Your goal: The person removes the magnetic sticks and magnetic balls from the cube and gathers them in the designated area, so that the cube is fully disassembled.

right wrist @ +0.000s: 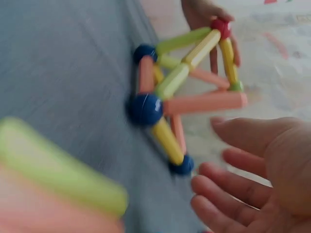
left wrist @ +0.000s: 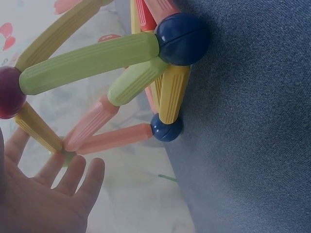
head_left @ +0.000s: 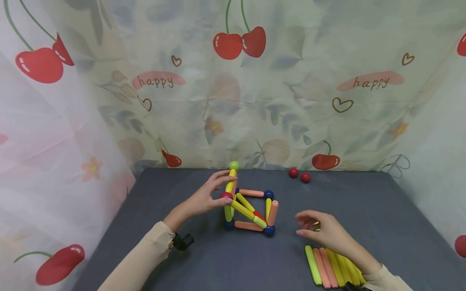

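A frame of magnetic building rods and balls (head_left: pixel 248 226) stands on the dark table, with dark blue balls at its base corners. My left hand (head_left: pixel 204 196) grips its left side, thumb at the red ball (head_left: pixel 226 196) and fingers across the yellow rod (head_left: pixel 231 182) that rises to a lime ball (head_left: pixel 234 165). From the red ball, a yellow and lime diagonal slopes to the front right blue ball (head_left: pixel 269 230). A pink rod (head_left: pixel 272 213) stands on that same ball, its upper end free. To the right, my right hand (head_left: pixel 325 230) hovers apart from the frame, fingers loosely bent and empty in the right wrist view (right wrist: pixel 243 179).
Loose lime, pink and yellow rods (head_left: pixel 329 266) lie side by side at the front right, partly under my right forearm. Two red balls (head_left: pixel 293 172) sit at the table's back edge. Printed cloth (head_left: pixel 255 101) hangs behind and at both sides.
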Demonstrator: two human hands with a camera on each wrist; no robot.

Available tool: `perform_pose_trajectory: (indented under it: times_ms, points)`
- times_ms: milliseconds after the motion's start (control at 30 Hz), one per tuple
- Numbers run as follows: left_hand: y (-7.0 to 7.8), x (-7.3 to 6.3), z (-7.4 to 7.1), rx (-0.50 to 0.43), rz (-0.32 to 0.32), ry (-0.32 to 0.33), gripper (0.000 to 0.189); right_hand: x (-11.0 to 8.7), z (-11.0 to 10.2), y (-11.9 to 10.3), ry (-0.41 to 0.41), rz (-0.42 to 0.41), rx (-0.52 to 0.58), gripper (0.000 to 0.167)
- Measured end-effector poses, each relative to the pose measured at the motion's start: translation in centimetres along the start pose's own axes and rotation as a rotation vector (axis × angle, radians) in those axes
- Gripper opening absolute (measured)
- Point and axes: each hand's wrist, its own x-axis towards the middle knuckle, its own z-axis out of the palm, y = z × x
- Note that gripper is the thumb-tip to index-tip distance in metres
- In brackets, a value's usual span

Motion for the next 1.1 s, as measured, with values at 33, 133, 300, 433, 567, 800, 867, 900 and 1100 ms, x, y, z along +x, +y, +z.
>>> perform_pose_trajectory:
  times_ms: [33,133,300,433,567,800,867,900,1100]
  points:
    - [0.0,0.0,0.0,0.0,0.001,0.001,0.065,0.6,0.1,-0.5,0.01,-0.006,0.04,0.046]
    - [-0.1,0.0,0.0,0.006,0.0,0.004,0.064,2.4,1.0,-1.5,0.017,-0.016,0.148,0.054]
    - [0.0,0.1,0.2,0.009,-0.001,-0.001,0.065,4.4,3.2,-2.0,0.004,-0.086,0.267,0.054]
    - [0.1,0.2,0.2,0.014,-0.006,0.0,0.066,5.1,4.5,-2.2,0.01,-0.098,0.318,0.045]
    - [0.1,0.2,0.1,0.018,-0.011,0.002,0.066,5.2,5.4,-2.4,0.042,-0.1,0.275,0.038]
    - [0.1,0.0,0.1,0.017,-0.015,0.005,0.066,4.9,6.0,-3.2,0.133,-0.118,0.158,0.029]
    - [0.1,0.0,0.1,0.013,-0.014,0.007,0.066,4.8,5.9,-3.3,0.158,-0.113,0.151,0.028]
    - [0.1,0.0,0.1,0.013,-0.012,0.007,0.066,4.8,5.8,-3.4,0.167,-0.105,0.151,0.028]
    - [-0.1,0.0,0.1,0.016,-0.007,0.006,0.066,4.0,4.4,-3.3,0.166,-0.089,0.143,0.039]
